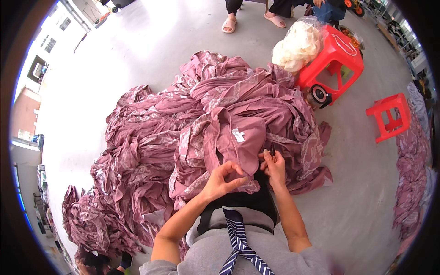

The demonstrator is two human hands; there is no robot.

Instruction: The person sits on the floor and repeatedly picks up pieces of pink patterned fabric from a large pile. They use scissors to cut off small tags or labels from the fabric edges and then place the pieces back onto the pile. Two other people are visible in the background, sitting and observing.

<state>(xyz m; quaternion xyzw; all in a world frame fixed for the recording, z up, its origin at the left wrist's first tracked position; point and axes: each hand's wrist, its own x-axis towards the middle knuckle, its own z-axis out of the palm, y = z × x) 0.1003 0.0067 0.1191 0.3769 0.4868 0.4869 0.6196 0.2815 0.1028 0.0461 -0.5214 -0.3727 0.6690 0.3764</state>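
A dusty-pink cloth [250,158] with a small white label [238,134] lies spread over my lap, on top of the heap. My left hand [223,181] is curled at its near edge, thumb and forefinger pinched on the cloth. Just to the right, my right hand [274,168] is closed around a thin dark tool [273,147] that points away from me. Most of the tool is hidden in the fingers, so its kind is unclear. The fingertips of both hands are a short way apart.
A big heap of patterned pink cloth [151,119] surrounds my front and left. At the far right stand a red stool [337,57], a clear bag of cream material [298,43] and a jar with a dark lid [318,95]. Another red stool [389,117] is farther right. Sandalled feet [229,25] show ahead.
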